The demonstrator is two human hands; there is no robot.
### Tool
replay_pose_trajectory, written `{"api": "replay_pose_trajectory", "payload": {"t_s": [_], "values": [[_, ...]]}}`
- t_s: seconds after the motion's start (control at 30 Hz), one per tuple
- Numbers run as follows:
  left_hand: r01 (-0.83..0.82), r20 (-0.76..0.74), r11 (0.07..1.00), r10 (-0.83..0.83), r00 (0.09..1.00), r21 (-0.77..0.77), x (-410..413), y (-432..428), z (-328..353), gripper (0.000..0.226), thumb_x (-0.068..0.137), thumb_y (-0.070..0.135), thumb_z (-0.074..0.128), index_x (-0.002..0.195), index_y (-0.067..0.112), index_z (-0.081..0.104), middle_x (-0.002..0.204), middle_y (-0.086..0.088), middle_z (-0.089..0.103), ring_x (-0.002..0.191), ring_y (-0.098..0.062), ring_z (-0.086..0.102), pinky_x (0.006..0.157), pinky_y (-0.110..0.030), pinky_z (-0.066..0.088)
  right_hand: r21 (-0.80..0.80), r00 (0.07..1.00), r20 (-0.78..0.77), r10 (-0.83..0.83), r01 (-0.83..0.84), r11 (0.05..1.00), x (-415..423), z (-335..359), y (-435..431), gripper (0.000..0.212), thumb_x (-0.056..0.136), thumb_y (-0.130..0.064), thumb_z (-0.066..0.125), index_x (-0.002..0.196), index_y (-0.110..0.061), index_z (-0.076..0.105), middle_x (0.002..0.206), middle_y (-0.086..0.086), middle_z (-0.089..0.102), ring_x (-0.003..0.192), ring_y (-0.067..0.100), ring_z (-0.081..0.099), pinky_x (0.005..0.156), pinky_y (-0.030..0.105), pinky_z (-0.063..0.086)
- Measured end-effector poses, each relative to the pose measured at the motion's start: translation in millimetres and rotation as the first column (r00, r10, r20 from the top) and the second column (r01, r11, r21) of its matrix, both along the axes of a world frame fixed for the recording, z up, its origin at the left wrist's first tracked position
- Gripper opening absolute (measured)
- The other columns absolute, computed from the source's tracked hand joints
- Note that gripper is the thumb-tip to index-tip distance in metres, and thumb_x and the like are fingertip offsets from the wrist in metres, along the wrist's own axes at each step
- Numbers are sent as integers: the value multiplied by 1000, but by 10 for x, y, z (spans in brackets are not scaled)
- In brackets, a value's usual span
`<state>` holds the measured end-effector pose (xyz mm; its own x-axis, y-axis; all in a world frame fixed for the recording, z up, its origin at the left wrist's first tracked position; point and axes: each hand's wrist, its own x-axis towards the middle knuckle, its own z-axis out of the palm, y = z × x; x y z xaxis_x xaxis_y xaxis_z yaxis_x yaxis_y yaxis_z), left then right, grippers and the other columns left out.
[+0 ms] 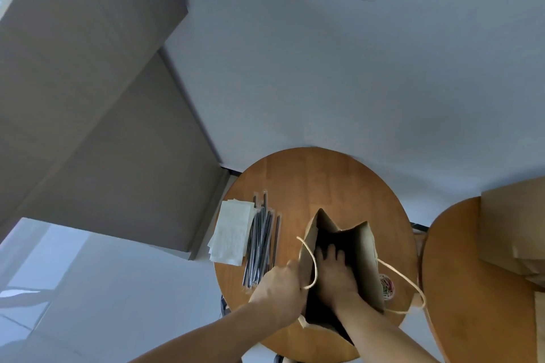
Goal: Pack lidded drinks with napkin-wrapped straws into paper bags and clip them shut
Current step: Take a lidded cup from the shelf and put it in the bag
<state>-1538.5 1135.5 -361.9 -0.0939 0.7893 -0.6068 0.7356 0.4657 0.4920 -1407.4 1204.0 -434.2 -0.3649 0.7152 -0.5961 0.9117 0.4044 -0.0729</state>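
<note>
A brown paper bag with twine handles stands open on the round wooden table. My left hand grips the bag's left rim from outside. Reaching down inside the bag is my right hand, fingers spread flat; whether it holds anything is hidden. Several wrapped black straws lie to the left of the bag, beside a stack of white napkins. A small cup of coloured clips sits behind the bag's right side. No drink is visible.
A second wooden table stands at the right, with brown paper bags or boxes on it. A white wall runs behind the tables and grey cabinets fill the left. The floor is pale tile.
</note>
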Motion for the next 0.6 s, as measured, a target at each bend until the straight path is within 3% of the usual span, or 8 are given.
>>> {"api": "replay_pose_trajectory", "payload": {"t_s": [0.17, 0.37, 0.6], "values": [[1, -26, 1000, 0, 1000, 8, -58, 8, -35, 14, 96, 16, 50, 109, 19, 53, 91, 1, 64, 80, -16, 65, 77, -34, 61, 12, 1000, -4, 30, -30, 999, 0, -103, 33, 64, 94, -30, 49, 148, -18, 18, 146, 15, 28, 131, 35, 34, 104, 41, 41], [-7, -36, 998, 9, 999, 57, -58, 67, -34, 9, 97, 23, 51, 104, 21, 56, 84, 6, 63, 72, -10, 64, 70, -29, 61, -24, 1000, -1, -10, 10, 1000, 19, -95, -28, 71, 90, -40, 55, 147, -20, 18, 142, 15, 28, 128, 35, 34, 96, 42, 44], [19, -19, 999, -19, 1000, 39, 1, 47, -1, 6, 97, 24, 48, 100, 23, 53, 83, 6, 61, 74, -11, 63, 74, -33, 61, -46, 999, -16, -29, 28, 999, 103, -135, -15, 69, 90, -38, 52, 147, -19, 18, 144, 15, 27, 126, 35, 36, 105, 42, 35]]}}
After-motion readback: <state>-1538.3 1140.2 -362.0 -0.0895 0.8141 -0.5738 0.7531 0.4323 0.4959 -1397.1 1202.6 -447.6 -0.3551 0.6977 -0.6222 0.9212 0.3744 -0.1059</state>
